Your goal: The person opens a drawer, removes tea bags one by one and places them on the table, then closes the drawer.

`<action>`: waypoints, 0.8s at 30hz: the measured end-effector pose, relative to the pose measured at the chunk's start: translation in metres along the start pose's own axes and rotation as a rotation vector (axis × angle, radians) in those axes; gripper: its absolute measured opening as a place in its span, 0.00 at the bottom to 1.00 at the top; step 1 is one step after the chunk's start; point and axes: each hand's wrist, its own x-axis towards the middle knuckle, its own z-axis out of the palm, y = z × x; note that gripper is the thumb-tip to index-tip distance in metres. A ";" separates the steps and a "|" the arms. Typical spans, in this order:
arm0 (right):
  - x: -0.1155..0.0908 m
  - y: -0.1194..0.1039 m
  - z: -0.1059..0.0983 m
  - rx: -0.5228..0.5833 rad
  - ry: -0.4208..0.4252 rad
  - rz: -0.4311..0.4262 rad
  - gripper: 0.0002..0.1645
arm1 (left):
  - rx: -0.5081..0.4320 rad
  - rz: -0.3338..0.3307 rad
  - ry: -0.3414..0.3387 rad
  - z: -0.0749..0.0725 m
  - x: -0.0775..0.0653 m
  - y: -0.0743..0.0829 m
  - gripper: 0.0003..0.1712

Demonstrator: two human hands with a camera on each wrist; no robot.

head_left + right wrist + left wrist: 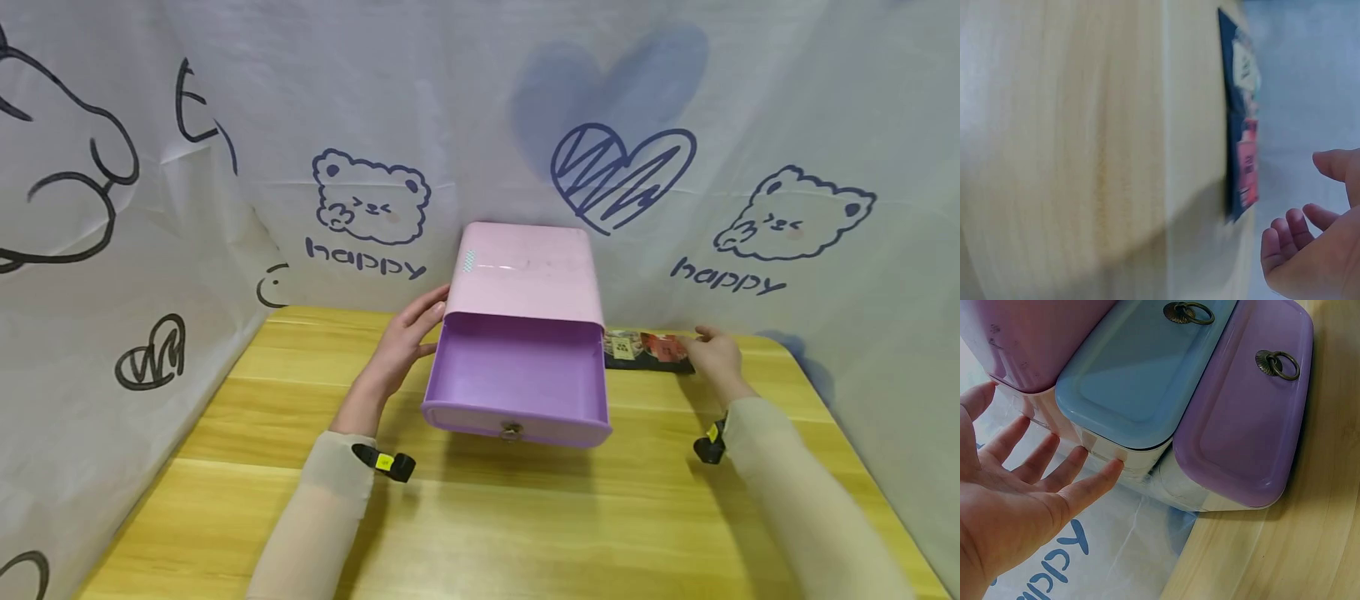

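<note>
Done: purple top drawer (521, 367) is pulled out | Not yet: printed packets (648, 351) lifted off desk (525, 517), right of drawer box (528, 271) | Box touched by spread left grip (401, 346) | Nothing held by loose right grip (717, 360)

Straight ahead, the middle of the bench (540, 525) is being blocked by the cabinet (525, 271) and its jutting purple drawer (525, 375); the back is being walled off by the sheet (465, 108), room being left along the front.
</note>
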 end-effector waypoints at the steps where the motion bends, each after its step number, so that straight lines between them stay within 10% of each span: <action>1: -0.002 -0.002 -0.002 0.012 -0.002 -0.009 0.40 | -0.002 0.001 0.001 0.000 0.000 0.000 0.32; 24: -0.092 -0.046 -0.014 0.196 0.001 -0.322 0.38 | -0.033 0.001 -0.003 0.001 0.001 -0.001 0.33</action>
